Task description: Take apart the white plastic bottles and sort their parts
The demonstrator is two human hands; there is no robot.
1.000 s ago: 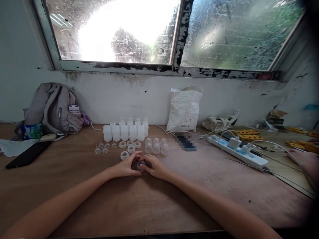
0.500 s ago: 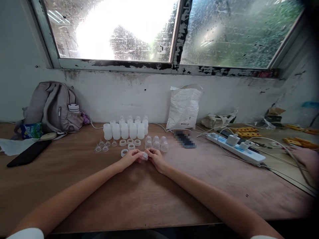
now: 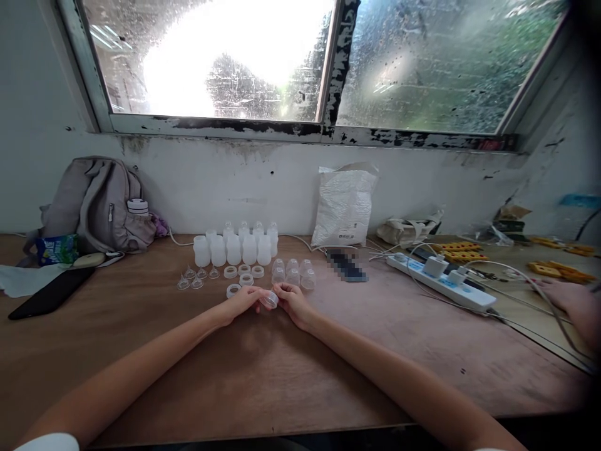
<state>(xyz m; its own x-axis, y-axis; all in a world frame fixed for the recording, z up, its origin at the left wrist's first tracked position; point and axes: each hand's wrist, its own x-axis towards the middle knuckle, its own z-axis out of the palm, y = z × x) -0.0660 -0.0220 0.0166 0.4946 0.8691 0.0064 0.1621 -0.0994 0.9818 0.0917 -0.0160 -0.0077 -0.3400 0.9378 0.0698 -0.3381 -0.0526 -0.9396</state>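
My left hand (image 3: 245, 300) and my right hand (image 3: 293, 302) meet near the middle of the table. Between their fingertips is a translucent bottle collar ring (image 3: 269, 300), tilted so its round opening partly faces me. Whether a nipple sits inside it I cannot tell. Just beyond my left hand lie several loose collar rings (image 3: 233, 290). Clear silicone nipples (image 3: 183, 283) rest farther left. Behind the rings stand white baby bottles (image 3: 233, 252) in rows, some at the back topped with nipples. Clear domed caps (image 3: 307, 279) are grouped beyond my right hand.
Left are a grey backpack (image 3: 101, 207) and a black phone (image 3: 51, 294). A white power strip (image 3: 441, 285) with cables, a blurred phone (image 3: 346, 265) and a silver mailer bag (image 3: 345, 207) lie right. Another person's hand (image 3: 563, 297) is at the far right, near yellow parts (image 3: 460, 252).
The collar ring has tipped in my fingers, so more of its round face shows, and it sits slightly lower. The view has shifted a little.
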